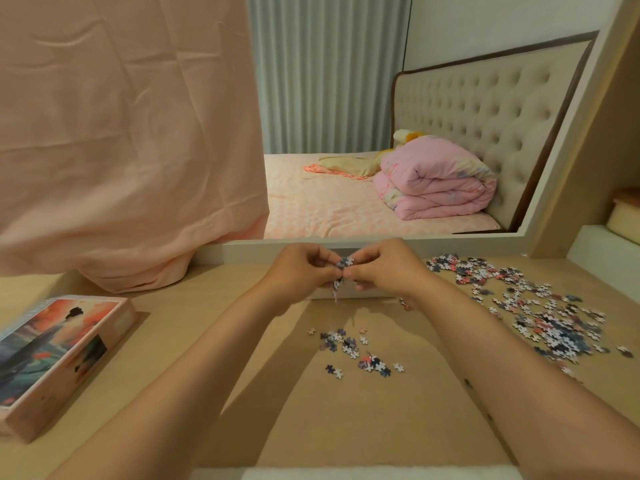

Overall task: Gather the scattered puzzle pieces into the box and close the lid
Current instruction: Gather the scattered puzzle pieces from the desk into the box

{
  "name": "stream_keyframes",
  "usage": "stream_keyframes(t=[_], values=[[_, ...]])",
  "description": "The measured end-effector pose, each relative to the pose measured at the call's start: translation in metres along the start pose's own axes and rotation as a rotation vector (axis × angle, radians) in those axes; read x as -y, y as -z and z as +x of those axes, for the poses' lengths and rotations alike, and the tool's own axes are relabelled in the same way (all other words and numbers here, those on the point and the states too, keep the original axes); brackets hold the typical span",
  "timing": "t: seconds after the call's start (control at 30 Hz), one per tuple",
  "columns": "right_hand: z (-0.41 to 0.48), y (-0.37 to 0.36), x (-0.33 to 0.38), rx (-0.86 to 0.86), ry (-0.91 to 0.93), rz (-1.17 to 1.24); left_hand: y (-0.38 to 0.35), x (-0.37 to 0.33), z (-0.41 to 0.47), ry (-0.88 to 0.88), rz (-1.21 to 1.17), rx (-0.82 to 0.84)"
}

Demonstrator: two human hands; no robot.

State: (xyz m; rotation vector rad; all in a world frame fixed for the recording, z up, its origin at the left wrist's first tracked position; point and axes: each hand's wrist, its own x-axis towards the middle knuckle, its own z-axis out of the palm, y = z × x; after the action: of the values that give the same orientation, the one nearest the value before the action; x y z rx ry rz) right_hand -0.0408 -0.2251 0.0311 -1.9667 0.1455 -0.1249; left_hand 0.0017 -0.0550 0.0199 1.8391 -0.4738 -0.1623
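Both left hand [301, 270] and right hand [386, 268] pinch a clump of blue-white cardboard puzzle pieces [344, 266] above the beige table [346, 427], well apart from the pink picture-printed box [59, 358]; dangling pieces may shake loose in transit.

- No text, label, brand or number is legible anywhere
- The puzzle box [65, 355] bears only a painted picture of a figure; any lettering on it is too blurred to read
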Motion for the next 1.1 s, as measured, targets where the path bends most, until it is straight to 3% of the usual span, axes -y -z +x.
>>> stream_keyframes(t=[0.23, 0.4, 0.53, 0.67, 0.93, 1.1], values=[[0.061, 0.008, 0.003, -0.115, 0.076, -0.137, 0.005, -0.005, 0.061, -0.055, 0.127, -0.042], [0.078, 0.004, -0.020, 0.030, 0.120, -0.436, 0.007, 0.018, 0.072, -0.130, 0.563, 0.054], [0.069, 0.003, -0.025, 0.038, 0.196, -0.492, 0.010, 0.028, 0.061, -0.198, 0.701, 0.117], [0.054, -0.003, -0.025, 0.230, 0.206, -0.683, 0.010, 0.037, 0.052, -0.200, 0.891, 0.243], [0.012, 0.017, 0.005, 0.066, 0.275, -0.588, 0.017, 0.023, 0.011, -0.413, 0.775, 0.035], [-0.031, 0.022, 0.006, 0.372, 0.051, -0.739, 0.010, 0.023, -0.029, -0.268, 0.869, 0.210]])
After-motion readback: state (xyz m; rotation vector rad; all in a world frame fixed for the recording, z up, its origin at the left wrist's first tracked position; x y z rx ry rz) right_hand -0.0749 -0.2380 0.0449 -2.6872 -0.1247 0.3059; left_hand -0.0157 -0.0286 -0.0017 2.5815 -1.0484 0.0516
